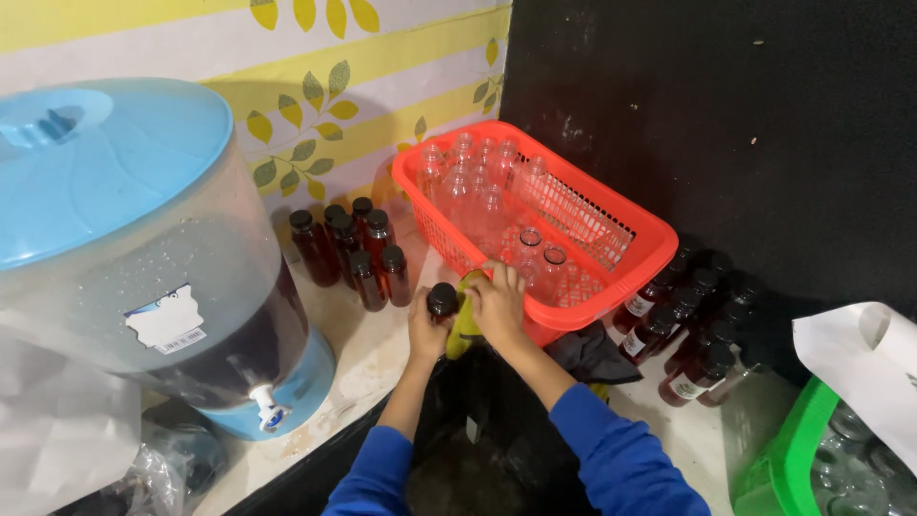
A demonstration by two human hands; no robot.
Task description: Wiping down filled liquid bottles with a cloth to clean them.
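Far left on the pale bench (pixel 358 358) stands a big translucent water dispenser with a blue lid and white tap (pixel 124 248), with a cluster of capped dark brown bottles (pixel 349 250) beside it. Centre, the left hand (pixel 427 334) wraps around a small black-capped dark bottle (pixel 442 301) while the right hand (pixel 498 306) presses a yellow-green cloth (pixel 465 320) against it. Just behind sits a red plastic basket (pixel 630 244) of clear empty bottles (pixel 478 182); further right, labelled dark bottles (pixel 683 330).
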